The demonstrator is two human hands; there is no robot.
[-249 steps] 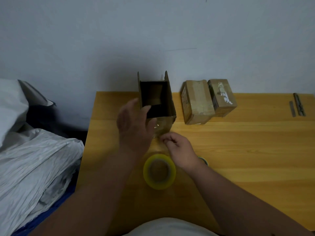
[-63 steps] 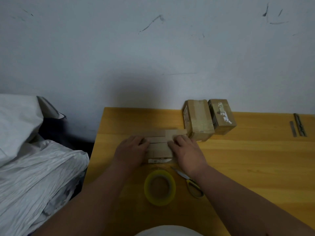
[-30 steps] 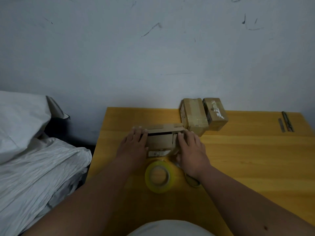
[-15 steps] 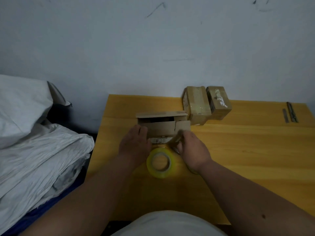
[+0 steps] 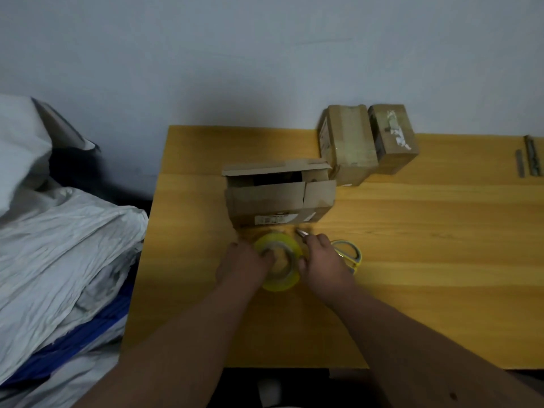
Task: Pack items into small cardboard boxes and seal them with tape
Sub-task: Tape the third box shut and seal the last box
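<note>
A small cardboard box (image 5: 279, 198) lies on the wooden table (image 5: 412, 245) with its top flaps partly folded and a dark gap showing at the back. In front of it is a yellow roll of tape (image 5: 279, 265). My left hand (image 5: 243, 267) grips the roll's left side with a finger in its core. My right hand (image 5: 322, 265) holds the roll's right side. Yellow-handled scissors (image 5: 348, 254) lie just right of my right hand, their blade tip showing near the box.
Two taped cardboard boxes (image 5: 348, 148) (image 5: 393, 139) stand side by side at the back against the wall. Thin metal strips (image 5: 528, 159) lie at the far right. Crumpled white plastic sacks (image 5: 59, 245) pile up left of the table.
Both hands have left the box flaps and come back to the tape roll, taking hold of it. The flaps have sprung partly open.
</note>
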